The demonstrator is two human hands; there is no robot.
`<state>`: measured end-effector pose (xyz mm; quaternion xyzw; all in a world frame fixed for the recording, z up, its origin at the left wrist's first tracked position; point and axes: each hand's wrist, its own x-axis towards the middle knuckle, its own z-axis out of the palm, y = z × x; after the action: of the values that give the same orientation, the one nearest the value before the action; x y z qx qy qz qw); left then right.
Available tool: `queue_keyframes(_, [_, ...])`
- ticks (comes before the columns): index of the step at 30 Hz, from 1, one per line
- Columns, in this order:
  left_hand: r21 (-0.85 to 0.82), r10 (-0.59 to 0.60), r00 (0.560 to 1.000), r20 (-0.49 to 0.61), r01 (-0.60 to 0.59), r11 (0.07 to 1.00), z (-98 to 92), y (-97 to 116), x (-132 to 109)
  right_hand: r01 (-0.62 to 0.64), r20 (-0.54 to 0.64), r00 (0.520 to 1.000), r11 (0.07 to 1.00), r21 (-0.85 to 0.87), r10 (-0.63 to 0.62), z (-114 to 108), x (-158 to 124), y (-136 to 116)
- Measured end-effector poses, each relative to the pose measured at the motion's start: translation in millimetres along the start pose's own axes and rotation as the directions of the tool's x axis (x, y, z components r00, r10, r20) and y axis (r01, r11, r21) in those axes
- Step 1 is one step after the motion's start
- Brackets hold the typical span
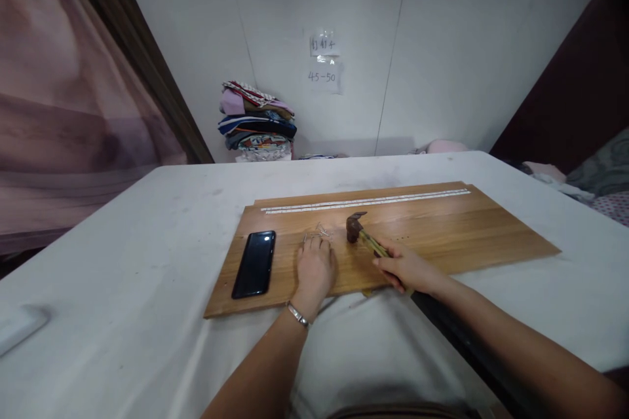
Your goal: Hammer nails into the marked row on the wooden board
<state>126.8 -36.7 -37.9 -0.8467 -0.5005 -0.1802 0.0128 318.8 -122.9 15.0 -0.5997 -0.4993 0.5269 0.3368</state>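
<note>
My right hand [410,267] is wrapped round the yellowish handle of a claw hammer [354,226]. The hammer's dark, rusty-looking head is tilted just over a wooden board [442,229], claw pointing away. My left hand [316,265], a silver bracelet at its wrist, rests palm down on the board with fingers bent together. Its fingertips are at a small loose pile of nails [323,230], and what they pinch, if anything, is hidden. To the left of this hand a black smartphone [254,264] lies flat on the board.
Two white measuring strips [366,201] run along the board's far edge. The board lies on a white-covered table [122,262]. Folded clothes [258,121] are stacked by the wall, below a handwritten paper sign [324,77]. A white object [19,326] lies at the left.
</note>
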Motion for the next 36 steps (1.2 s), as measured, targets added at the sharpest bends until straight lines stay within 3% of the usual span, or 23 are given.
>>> queue_keyframes(7, [-0.009,0.0,1.0,0.007,0.0,1.0,-2.5,1,-1,0.008,-0.006,1.0,1.0,0.009,-0.008,0,0,-10])
queue_keyframes(14, [-0.003,-0.018,0.999,0.028,0.018,1.0,-3.3,2,1,-0.003,-0.006,1.0,1.0,0.006,0.003,1,1,2])
queue_keyframes(23, [-0.009,-0.01,0.999,0.041,0.011,1.0,-5.4,2,1,0.02,-0.007,1.0,1.0,0.016,-0.02,-3,2,-7])
queue_keyframes(36, [-0.019,-0.016,0.999,0.037,0.017,1.0,-1.2,1,0,0.007,0.012,1.0,1.0,0.018,-0.007,-1,-1,0])
